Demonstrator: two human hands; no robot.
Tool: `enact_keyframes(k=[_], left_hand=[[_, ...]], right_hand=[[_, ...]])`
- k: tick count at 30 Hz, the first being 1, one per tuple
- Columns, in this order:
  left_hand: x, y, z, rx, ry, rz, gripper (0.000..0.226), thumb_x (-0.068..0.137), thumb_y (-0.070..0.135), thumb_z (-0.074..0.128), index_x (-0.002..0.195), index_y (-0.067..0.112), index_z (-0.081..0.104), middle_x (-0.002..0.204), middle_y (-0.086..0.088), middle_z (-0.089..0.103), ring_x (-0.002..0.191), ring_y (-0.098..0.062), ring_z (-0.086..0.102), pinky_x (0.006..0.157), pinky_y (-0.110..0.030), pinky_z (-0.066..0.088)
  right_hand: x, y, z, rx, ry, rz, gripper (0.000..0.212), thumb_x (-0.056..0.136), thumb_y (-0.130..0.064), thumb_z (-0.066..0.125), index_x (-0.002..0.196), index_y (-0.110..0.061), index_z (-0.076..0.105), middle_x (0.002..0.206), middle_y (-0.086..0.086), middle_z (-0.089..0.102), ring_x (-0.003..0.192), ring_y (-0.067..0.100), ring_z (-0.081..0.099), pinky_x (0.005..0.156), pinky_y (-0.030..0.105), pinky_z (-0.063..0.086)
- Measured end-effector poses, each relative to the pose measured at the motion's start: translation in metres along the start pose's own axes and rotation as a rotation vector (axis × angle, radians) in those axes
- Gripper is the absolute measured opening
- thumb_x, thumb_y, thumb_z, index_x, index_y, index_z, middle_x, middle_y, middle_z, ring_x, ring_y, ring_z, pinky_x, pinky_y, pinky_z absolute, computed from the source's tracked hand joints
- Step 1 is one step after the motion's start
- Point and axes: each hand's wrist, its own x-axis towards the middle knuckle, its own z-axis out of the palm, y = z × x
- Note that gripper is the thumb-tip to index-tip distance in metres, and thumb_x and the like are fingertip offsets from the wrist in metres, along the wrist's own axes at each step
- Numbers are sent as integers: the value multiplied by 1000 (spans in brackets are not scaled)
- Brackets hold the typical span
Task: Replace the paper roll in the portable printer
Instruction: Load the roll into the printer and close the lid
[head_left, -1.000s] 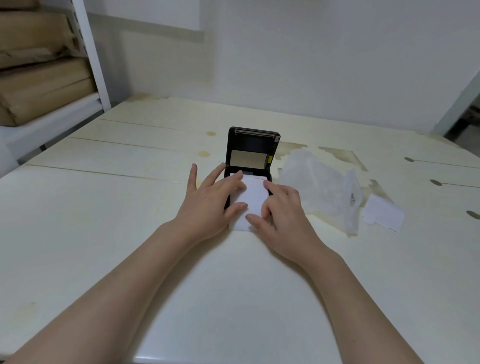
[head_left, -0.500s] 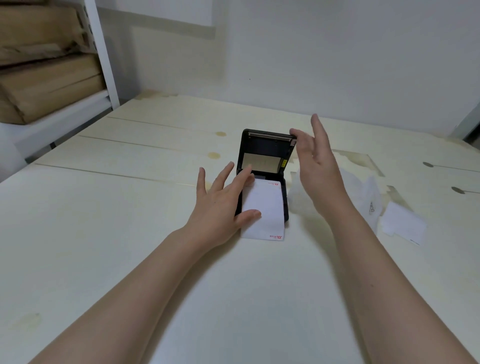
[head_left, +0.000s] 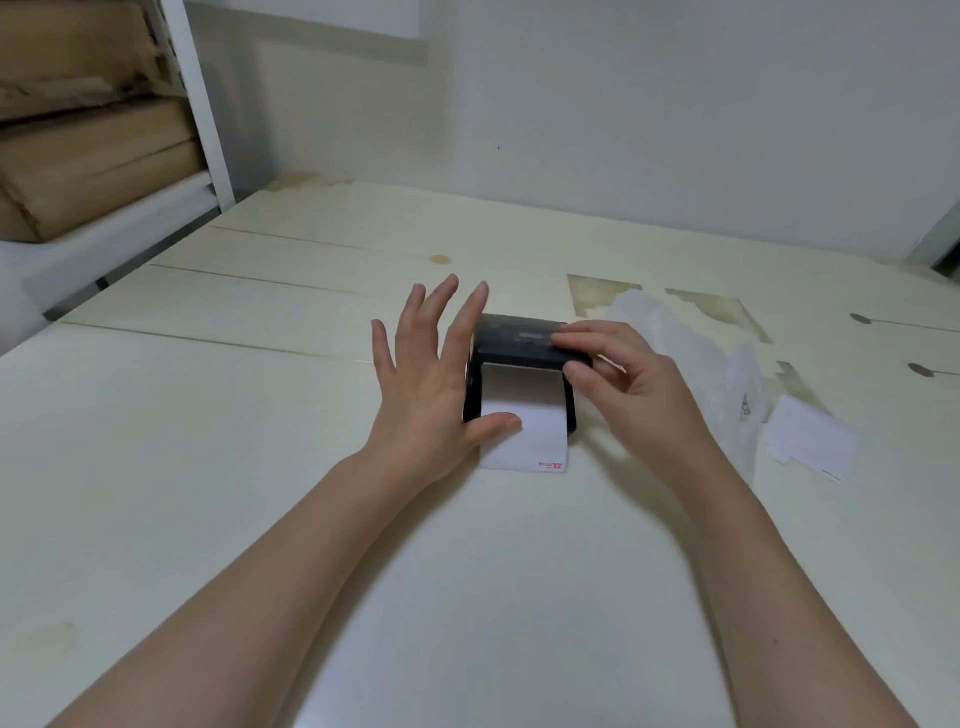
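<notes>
A black portable printer (head_left: 522, 364) was seen near the middle of a pale wooden desk (head_left: 260, 467), its lid (head_left: 519, 340) lowered partway over the body and blurred. The lid's right end was pinched between the fingers and thumb of the right hand (head_left: 628, 384). A strip of white paper (head_left: 524, 436) with small red print at its near corner was fed out from under the lid and laid flat on the desk toward the camera. The left hand (head_left: 431, 384) was spread wide against the printer's left side, fingers raised and apart, with the thumb pressed down on the paper's left edge. A crumpled white wrapper (head_left: 691, 364) and a small white slip (head_left: 810, 441) were left on the desk to the right, and cardboard boxes (head_left: 88, 156) were stacked on a white shelf (head_left: 119, 223) at the upper left.
</notes>
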Motion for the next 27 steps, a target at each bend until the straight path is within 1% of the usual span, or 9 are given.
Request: enact_keyframes(k=[2,4,6,9,14,18,22,25,27], left_hand=[[0,0,-2,38,-13,24,114,65,59,77,153,39,7,163,1,4,152,-28,-7,116,-64,-4],[0,0,-3,81,-9,56,109,64,60,77,152,42,16,163,0,6,153,-29,-6,116,-66,-3],[-1,-1,-4,118,-4,83,105,62,60,79,149,45,23,163,-1,8,152,-31,-4,115,-68,0],[-3,-3,-3,141,-4,93,98,60,58,81,144,47,33,164,-2,13,152,-32,1,114,-68,2],[-2,-7,-2,147,-39,122,68,67,56,77,131,45,57,162,5,26,153,-30,7,113,-68,-1],[-3,-7,-4,107,-91,75,61,74,58,71,133,50,53,162,14,23,154,-23,0,116,-63,-7],[-7,-1,-5,66,-155,2,56,85,70,38,137,51,46,159,22,26,154,-14,-1,120,-57,-7],[-6,6,-2,10,-119,-75,36,99,49,41,132,49,53,155,23,35,153,-13,9,121,-53,-3],[-6,11,2,-72,-53,-130,33,99,40,48,130,43,58,153,18,41,151,-17,20,121,-52,7]], right_hand=[[-3,5,-1,-46,-22,-8,27,92,-15,61,110,-32,70,125,-11,58,125,7,53,109,34,41],[-4,7,0,-112,-39,-33,28,90,-19,62,112,-35,69,125,-15,56,127,9,50,110,34,39],[-5,9,2,-202,-82,-47,31,90,-15,63,113,-34,69,124,-17,55,126,6,47,108,24,35],[-6,13,6,-361,-104,-87,30,89,-10,64,112,-26,71,123,-9,57,122,12,46,99,6,29],[-5,15,6,-421,-90,-109,27,89,-10,65,111,-24,73,123,-7,58,119,10,46,95,0,25],[-5,13,7,-417,-97,-89,27,89,-9,65,110,-23,74,123,-7,58,118,8,45,94,-3,24],[-5,11,9,-428,-92,-80,27,87,-7,66,108,-22,74,122,-8,58,114,6,44,91,-5,23],[-8,9,10,-423,-69,-59,25,89,-9,65,108,-22,75,120,-9,59,112,5,45,91,-4,24],[-9,7,14,-388,-3,-40,23,90,-12,63,108,-20,74,117,-8,61,110,7,50,93,1,31]])
